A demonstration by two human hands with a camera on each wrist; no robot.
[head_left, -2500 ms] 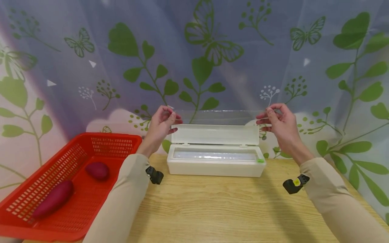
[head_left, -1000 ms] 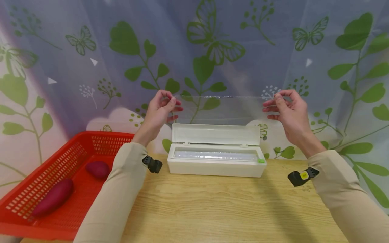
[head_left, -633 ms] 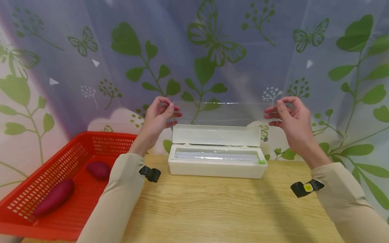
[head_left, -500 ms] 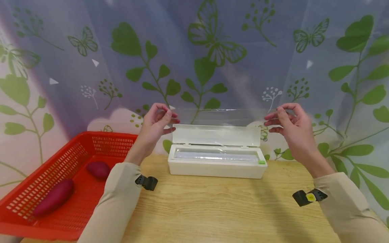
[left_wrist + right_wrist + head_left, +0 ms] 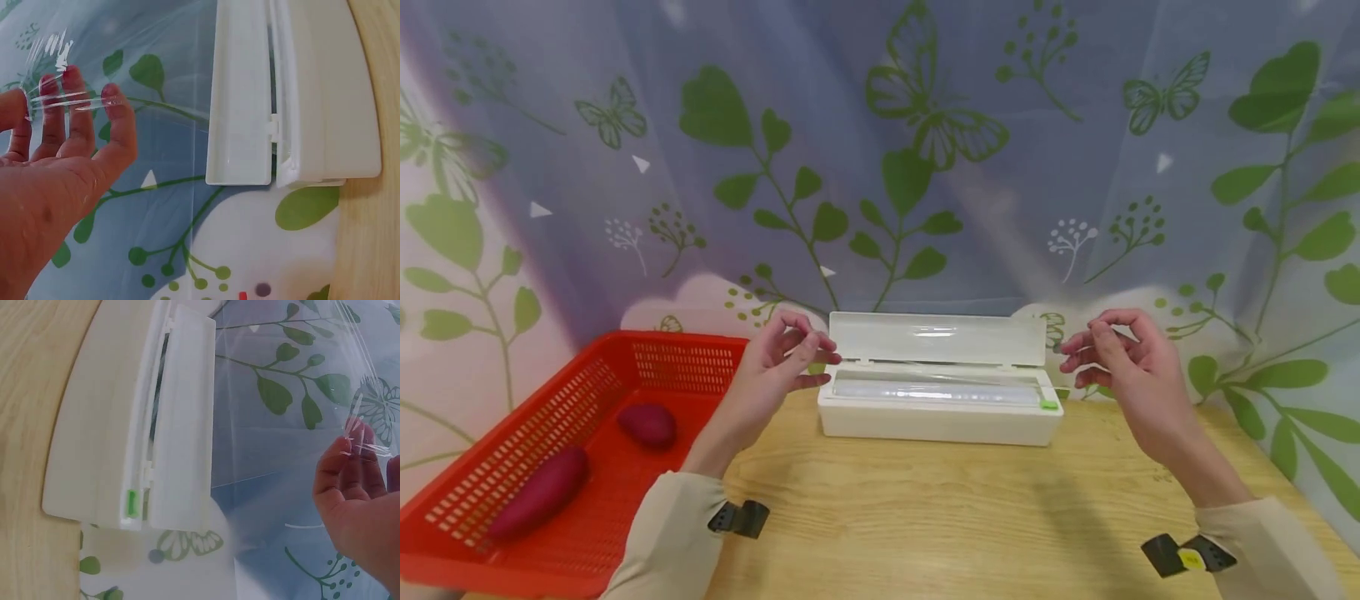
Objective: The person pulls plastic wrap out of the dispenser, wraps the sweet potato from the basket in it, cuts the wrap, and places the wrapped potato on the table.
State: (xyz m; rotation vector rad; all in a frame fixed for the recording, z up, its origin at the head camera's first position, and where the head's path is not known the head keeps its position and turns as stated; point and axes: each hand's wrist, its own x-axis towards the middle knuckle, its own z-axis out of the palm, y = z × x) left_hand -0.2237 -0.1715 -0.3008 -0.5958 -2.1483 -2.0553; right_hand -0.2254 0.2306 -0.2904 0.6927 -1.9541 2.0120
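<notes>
A clear sheet of cling film (image 5: 59, 53) spans the two hands, nearly invisible in the head view apart from thin shiny lines. My left hand (image 5: 767, 379) pinches its left corner between thumb and index finger, the other fingers spread. At the opposite corner my right hand (image 5: 1135, 379) pinches the film, its remaining fingers loosely bent. Between the hands stands a white cling film dispenser (image 5: 940, 427) with its lid (image 5: 880, 337) raised at the back. A film roll (image 5: 940, 390) lies inside it. The green slide cutter (image 5: 1049, 405) sits at the right end.
On the left stands a red perforated basket (image 5: 572, 367) holding two purple sweet potatoes, one long (image 5: 542, 493) and one shorter (image 5: 649, 425). A leaf-patterned curtain (image 5: 775, 83) hangs right behind the dispenser. The wooden table (image 5: 910, 508) extends in front of it.
Both hands rose with the film above the lid, then came down and toward the body, now level with the dispenser. They stand slightly farther apart than at first. Dispenser and basket stayed put.
</notes>
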